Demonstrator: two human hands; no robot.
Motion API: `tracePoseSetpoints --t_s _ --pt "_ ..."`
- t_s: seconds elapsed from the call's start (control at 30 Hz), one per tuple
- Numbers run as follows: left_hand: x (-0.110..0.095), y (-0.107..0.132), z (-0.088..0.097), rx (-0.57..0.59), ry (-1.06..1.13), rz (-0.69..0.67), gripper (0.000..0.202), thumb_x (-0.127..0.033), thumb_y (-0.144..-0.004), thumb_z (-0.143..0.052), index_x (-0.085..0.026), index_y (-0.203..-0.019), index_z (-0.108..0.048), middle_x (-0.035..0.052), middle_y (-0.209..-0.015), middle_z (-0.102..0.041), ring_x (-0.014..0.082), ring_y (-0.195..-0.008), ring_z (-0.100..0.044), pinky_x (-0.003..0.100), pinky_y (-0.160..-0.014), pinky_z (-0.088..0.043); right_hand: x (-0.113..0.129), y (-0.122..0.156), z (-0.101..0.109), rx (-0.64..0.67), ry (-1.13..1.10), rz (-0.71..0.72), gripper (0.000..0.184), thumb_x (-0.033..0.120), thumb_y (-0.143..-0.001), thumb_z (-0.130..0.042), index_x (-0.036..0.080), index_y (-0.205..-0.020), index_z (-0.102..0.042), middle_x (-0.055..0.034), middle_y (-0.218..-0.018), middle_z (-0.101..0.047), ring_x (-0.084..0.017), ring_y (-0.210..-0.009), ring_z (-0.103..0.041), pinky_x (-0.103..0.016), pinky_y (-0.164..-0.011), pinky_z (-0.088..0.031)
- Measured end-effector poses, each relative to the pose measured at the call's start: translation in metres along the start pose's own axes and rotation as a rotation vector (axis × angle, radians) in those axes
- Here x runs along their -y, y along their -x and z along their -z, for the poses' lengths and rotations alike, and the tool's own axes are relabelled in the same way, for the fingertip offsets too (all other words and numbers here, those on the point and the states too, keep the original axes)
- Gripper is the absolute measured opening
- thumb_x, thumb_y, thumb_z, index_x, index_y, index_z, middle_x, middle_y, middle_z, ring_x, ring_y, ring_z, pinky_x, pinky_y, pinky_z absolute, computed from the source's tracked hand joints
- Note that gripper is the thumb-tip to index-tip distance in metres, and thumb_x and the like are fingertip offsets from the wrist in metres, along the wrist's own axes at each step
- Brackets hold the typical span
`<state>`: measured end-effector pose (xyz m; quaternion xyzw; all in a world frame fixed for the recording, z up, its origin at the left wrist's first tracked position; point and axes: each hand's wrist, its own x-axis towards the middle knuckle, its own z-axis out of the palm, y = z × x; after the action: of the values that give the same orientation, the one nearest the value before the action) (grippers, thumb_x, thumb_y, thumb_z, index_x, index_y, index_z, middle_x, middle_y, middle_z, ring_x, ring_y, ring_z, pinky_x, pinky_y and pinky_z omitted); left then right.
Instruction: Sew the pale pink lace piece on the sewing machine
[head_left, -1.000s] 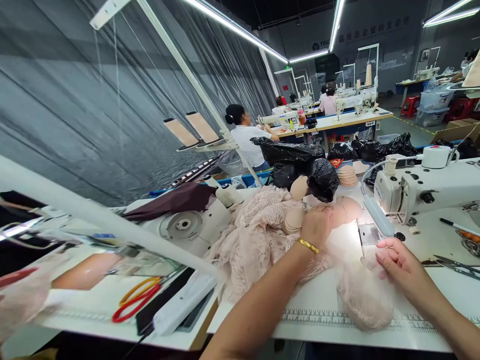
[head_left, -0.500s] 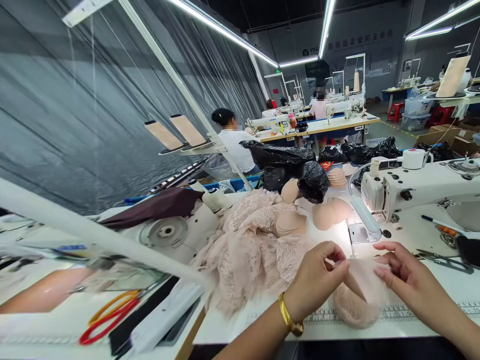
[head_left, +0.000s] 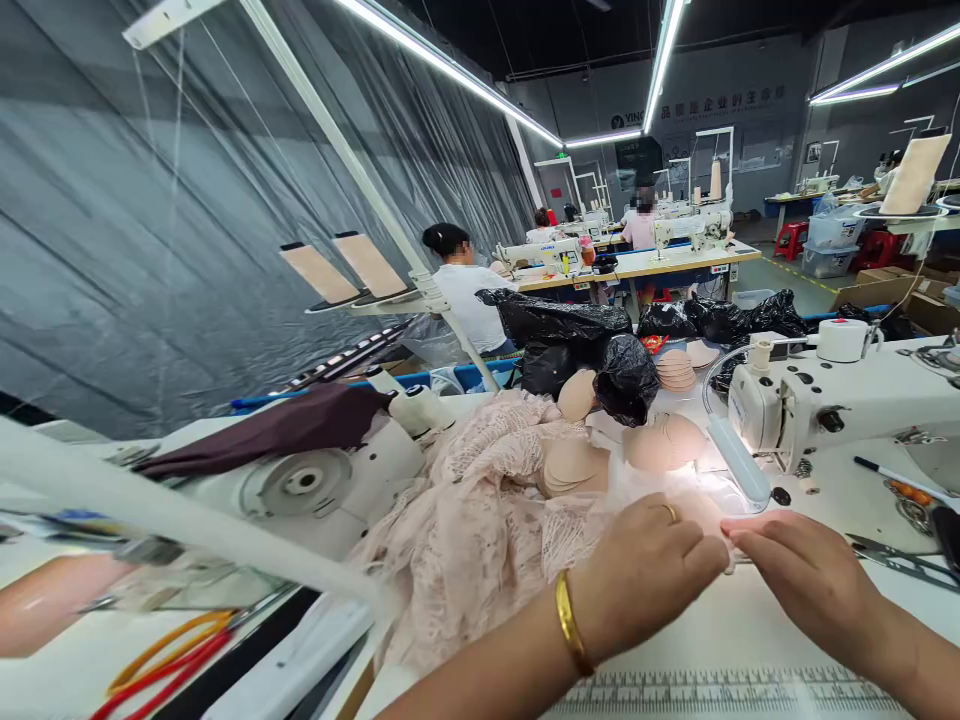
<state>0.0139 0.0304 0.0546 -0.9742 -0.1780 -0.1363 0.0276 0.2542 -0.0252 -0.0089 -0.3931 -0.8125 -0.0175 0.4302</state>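
A sheer pale pink fabric piece [head_left: 697,507] lies under the lamp by the presser area of the white sewing machine [head_left: 847,395]. My left hand [head_left: 651,570], with a gold bangle at the wrist, is closed on the fabric's near edge, its fingertips mostly hidden from me. Across from it, my right hand [head_left: 806,575] has its fingers together and tips pinched at the fabric's right edge. The two hands almost meet there. The needle is hidden behind the lamp arm [head_left: 739,465] and glare.
Left of my hands is a heap of pink lace [head_left: 480,510], with stacked beige cups [head_left: 574,468] beside it. Dark snips [head_left: 904,562] lie at right. A ruler strip [head_left: 690,690] runs along the front edge. Black plastic bags [head_left: 626,380] sit behind; a person in white [head_left: 472,300] sits beyond.
Both hands have moved forward with the fabric, from above the ruler to the machine's lit sewing area. The fabric, earlier dangling between the hands, now lies at the machine bed.
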Motion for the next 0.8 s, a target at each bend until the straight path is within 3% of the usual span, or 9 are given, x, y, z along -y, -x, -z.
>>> tracePoseSetpoints --t_s 0.1,0.2,0.27,0.33,0.5,0.8 --pt "0.003 -0.012 -0.028 0.109 -0.059 -0.138 0.014 -0.027 -0.100 -0.060 -0.019 -0.088 -0.059 0.0035 -0.085 -0.069 0.0201 -0.075 -0.062 0.035 -0.069 -0.046 -0.030 0.001 -0.007 0.216 -0.052 -0.037 0.035 0.015 -0.103 -0.051 0.036 -0.118 -0.073 0.0004 -0.113 -0.081 -0.022 -0.091 -0.077 -0.033 -0.077 -0.060" --pt "0.014 -0.028 -0.059 0.150 -0.071 -0.133 0.011 -0.019 -0.100 -0.059 -0.017 -0.089 -0.061 0.0049 -0.091 -0.069 0.0205 -0.080 -0.062 0.035 -0.070 -0.048 -0.050 0.004 -0.004 0.407 -0.064 -0.008 0.039 0.012 -0.104 -0.047 0.034 -0.121 -0.074 -0.0026 -0.118 -0.080 -0.022 -0.104 -0.073 -0.034 -0.085 -0.060" --pt "0.022 -0.034 -0.074 0.151 -0.087 -0.084 0.011 -0.013 -0.100 -0.057 -0.016 -0.090 -0.062 0.0050 -0.092 -0.068 0.0208 -0.080 -0.062 0.035 -0.068 -0.047 -0.058 0.009 0.000 0.437 0.007 0.003 0.044 0.009 -0.104 -0.043 0.031 -0.128 -0.072 -0.0064 -0.123 -0.078 -0.024 -0.113 -0.069 -0.035 -0.087 -0.059" --pt "0.027 -0.035 -0.084 0.132 -0.079 -0.049 0.011 -0.013 -0.099 -0.057 -0.016 -0.089 -0.061 0.0048 -0.091 -0.067 0.0212 -0.080 -0.061 0.035 -0.067 -0.047 -0.061 0.016 0.002 0.410 0.090 -0.006 0.045 0.008 -0.102 -0.042 0.030 -0.127 -0.072 -0.0090 -0.120 -0.077 -0.025 -0.109 -0.069 -0.034 -0.079 -0.059" --pt "0.027 -0.028 -0.089 0.087 0.002 -0.034 0.009 -0.008 -0.093 -0.057 -0.016 -0.092 -0.060 0.0067 -0.097 -0.066 0.0215 -0.091 -0.060 0.034 -0.079 -0.051 -0.062 0.025 0.004 0.385 0.108 -0.107 0.035 0.011 -0.101 -0.048 0.032 -0.116 -0.073 -0.0057 -0.105 -0.074 -0.022 -0.089 -0.067 -0.030 -0.071 -0.053" --pt "0.022 -0.034 -0.089 0.109 0.023 0.009 0.011 -0.010 -0.096 -0.054 -0.017 -0.098 -0.062 0.0075 -0.098 -0.066 0.0234 -0.089 -0.061 0.035 -0.078 -0.050 -0.063 0.021 0.005 0.455 0.134 -0.085 0.035 0.010 -0.102 -0.043 0.026 -0.118 -0.069 -0.0076 -0.107 -0.073 -0.024 -0.092 -0.071 -0.035 -0.076 -0.059"
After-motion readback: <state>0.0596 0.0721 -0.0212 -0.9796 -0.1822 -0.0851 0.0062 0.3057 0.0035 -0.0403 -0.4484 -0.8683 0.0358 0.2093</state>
